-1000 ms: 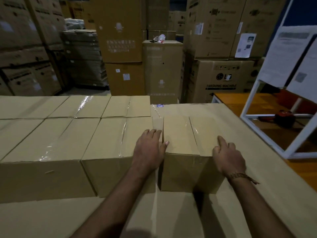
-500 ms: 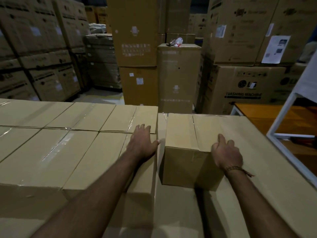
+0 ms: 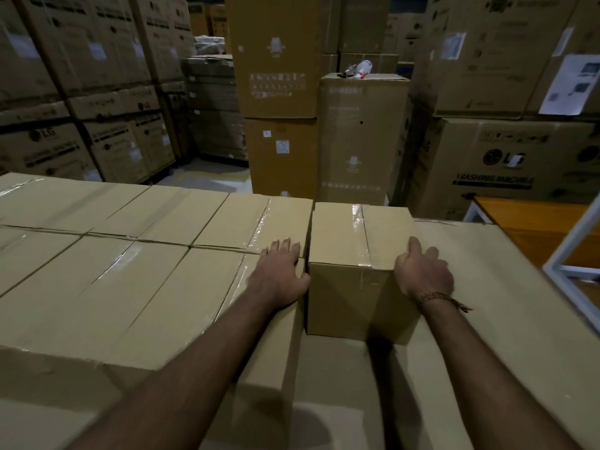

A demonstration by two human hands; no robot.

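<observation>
A taped cardboard box stands on a cardboard-covered surface, its long side running away from me. My right hand presses against its right side near the top edge, thumb laid on the lid, fingers hidden behind the box. My left hand lies flat, fingers straight, on the top of the neighbouring box, with its thumb at the narrow gap beside the single box. A row of similar taped boxes fills the left.
Tall stacks of appliance cartons wall off the back and both sides. A carton straight ahead has a white object on top. A white frame and an orange wooden surface stand at the right.
The single box has slid away from me and closer to the row of boxes. My left hand has moved forward along the neighbouring box's top; my right hand went with the box.
</observation>
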